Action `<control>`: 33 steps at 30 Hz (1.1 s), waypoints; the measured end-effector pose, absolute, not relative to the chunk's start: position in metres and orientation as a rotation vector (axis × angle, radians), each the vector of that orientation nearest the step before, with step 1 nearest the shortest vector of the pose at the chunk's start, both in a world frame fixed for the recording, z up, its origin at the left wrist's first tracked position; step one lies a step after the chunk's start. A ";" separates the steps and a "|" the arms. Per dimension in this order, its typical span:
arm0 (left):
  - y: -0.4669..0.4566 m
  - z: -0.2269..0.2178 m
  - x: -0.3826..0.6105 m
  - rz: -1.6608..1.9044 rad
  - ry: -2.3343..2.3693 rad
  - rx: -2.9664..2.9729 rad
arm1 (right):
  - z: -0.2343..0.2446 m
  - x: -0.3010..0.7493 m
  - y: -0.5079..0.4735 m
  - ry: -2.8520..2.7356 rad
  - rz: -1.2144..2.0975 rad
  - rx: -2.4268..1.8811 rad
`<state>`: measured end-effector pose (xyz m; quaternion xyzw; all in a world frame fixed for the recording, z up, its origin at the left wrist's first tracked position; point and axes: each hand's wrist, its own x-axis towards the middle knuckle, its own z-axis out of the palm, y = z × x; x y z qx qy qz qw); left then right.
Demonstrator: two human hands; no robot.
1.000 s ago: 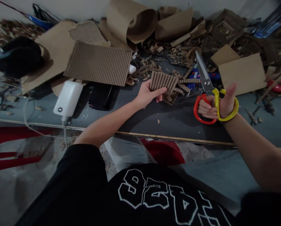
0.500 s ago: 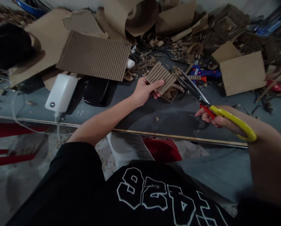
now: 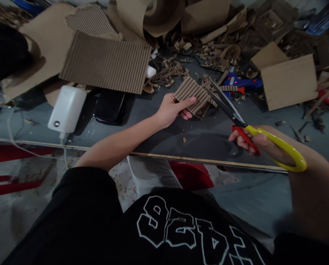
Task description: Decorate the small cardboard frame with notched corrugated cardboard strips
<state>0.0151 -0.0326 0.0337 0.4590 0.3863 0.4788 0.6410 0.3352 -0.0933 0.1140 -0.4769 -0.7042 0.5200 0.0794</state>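
Note:
My left hand pinches a small square of corrugated cardboard, thumb on its ridged face and fingers underneath. Scissors with yellow and red handles are in my right hand, fingers through the loops. Their blades stand a little apart and point up and left, the tips at the right corner of the cardboard square. Whether the blades touch it I cannot tell. Just beyond the blades lies a blue glue gun with a small red light. Cut cardboard strips sit behind and under the square.
At the left lie a large corrugated sheet, a white power bank with a cable, and a black phone. A cardboard roll and many scraps fill the back. Flat cardboard lies at the right, and the table edge runs near me.
The scissors' handles have spread wider and the blades have opened a little more. The cardboard square in my left hand has shifted slightly right and down in the view.

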 end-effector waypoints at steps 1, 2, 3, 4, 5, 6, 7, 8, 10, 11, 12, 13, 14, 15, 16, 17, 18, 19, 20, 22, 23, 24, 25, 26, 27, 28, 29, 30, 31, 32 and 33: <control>-0.032 0.033 0.015 1.107 0.890 1.037 | 0.116 0.333 -0.093 -2.159 1.514 -1.432; -0.031 0.033 0.015 1.118 0.900 1.031 | 0.118 0.331 -0.093 -2.208 1.474 -1.429; -0.031 0.033 0.015 1.124 0.910 1.028 | 0.120 0.328 -0.093 -2.240 1.448 -1.422; -0.030 0.033 0.014 1.129 0.920 1.026 | 0.121 0.326 -0.093 -2.245 1.437 -1.418; -0.030 0.033 0.014 1.138 0.930 1.026 | 0.123 0.325 -0.092 -2.231 1.440 -1.420; -0.030 0.033 0.014 1.153 0.938 1.029 | 0.124 0.324 -0.092 -2.216 1.446 -1.422; -0.030 0.033 0.013 1.174 0.946 1.036 | 0.124 0.324 -0.092 -2.212 1.444 -1.424; -0.030 0.032 0.013 1.195 0.953 1.047 | 0.123 0.324 -0.093 -2.225 1.435 -1.423; -0.029 0.029 0.012 1.231 0.974 1.081 | 0.120 0.325 -0.094 -2.273 1.386 -1.403; -0.029 0.026 0.011 1.242 0.990 1.099 | 0.118 0.326 -0.094 -2.294 1.357 -1.391; -0.028 0.024 0.011 1.250 1.008 1.115 | 0.116 0.326 -0.095 -2.307 1.330 -1.384; -0.027 0.021 0.010 1.261 1.028 1.125 | 0.114 0.327 -0.095 -2.310 1.307 -1.384; -0.026 0.019 0.009 1.272 1.047 1.131 | 0.113 0.327 -0.096 -2.306 1.295 -1.387; -0.025 0.017 0.009 1.284 1.062 1.135 | 0.112 0.327 -0.096 -2.296 1.297 -1.399; -0.025 0.015 0.008 1.291 1.074 1.140 | 0.113 0.327 -0.096 -2.285 1.312 -1.414; -0.024 0.015 0.008 1.294 1.081 1.145 | 0.114 0.326 -0.096 -2.274 1.334 -1.429; -0.024 0.014 0.008 1.288 1.084 1.152 | 0.115 0.324 -0.096 -2.263 1.350 -1.441; -0.025 0.015 0.008 1.277 1.079 1.158 | 0.117 0.323 -0.096 -2.258 1.360 -1.450; -0.026 0.016 0.008 1.261 1.067 1.162 | 0.119 0.321 -0.096 -2.263 1.362 -1.451; -0.030 0.020 0.010 1.223 1.024 1.163 | 0.122 0.317 -0.095 -2.296 1.345 -1.435; -0.032 0.022 0.012 1.202 0.998 1.162 | 0.122 0.316 -0.095 -2.319 1.331 -1.431; -0.034 0.024 0.013 1.180 0.974 1.160 | 0.122 0.315 -0.095 -2.344 1.316 -1.431; -0.037 0.026 0.014 1.160 0.954 1.157 | 0.122 0.314 -0.095 -2.371 1.305 -1.436; -0.038 0.028 0.015 1.142 0.938 1.154 | 0.122 0.313 -0.095 -2.392 1.290 -1.447; -0.040 0.030 0.016 1.128 0.925 1.148 | 0.122 0.313 -0.094 -2.408 1.278 -1.462; -0.042 0.031 0.017 1.117 0.915 1.141 | 0.122 0.313 -0.094 -2.421 1.269 -1.477; -0.043 0.031 0.018 1.107 0.907 1.136 | 0.122 0.313 -0.094 -2.428 1.264 -1.495; -0.044 0.032 0.018 1.095 0.900 1.135 | 0.122 0.313 -0.094 -2.429 1.264 -1.512; -0.045 0.032 0.018 1.084 0.895 1.138 | 0.121 0.313 -0.095 -2.425 1.268 -1.526; -0.045 0.032 0.018 1.073 0.891 1.144 | 0.121 0.314 -0.095 -2.415 1.276 -1.533; -0.045 0.031 0.018 1.065 0.886 1.149 | 0.120 0.314 -0.096 -2.399 1.284 -1.534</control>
